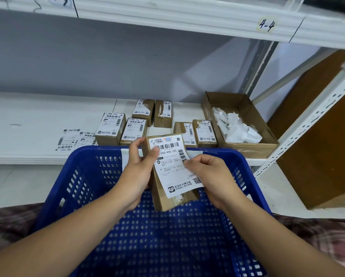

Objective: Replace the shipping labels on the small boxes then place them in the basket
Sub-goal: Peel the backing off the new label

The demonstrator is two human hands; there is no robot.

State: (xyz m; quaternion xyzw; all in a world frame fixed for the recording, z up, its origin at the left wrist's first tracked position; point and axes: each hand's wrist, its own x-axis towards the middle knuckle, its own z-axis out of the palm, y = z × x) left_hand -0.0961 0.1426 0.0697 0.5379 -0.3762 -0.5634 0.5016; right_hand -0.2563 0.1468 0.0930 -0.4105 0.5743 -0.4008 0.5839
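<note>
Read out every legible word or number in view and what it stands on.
"4-4": handwritten paper tag on the white upper shelf rail.
"050-V05-220": white shipping label on the brown cardboard box held over the blue plastic basket.
"EMS": logo at that label's top.
Labels on the six shelf boxes, loose label sheets, other print: too small to read.
</note>
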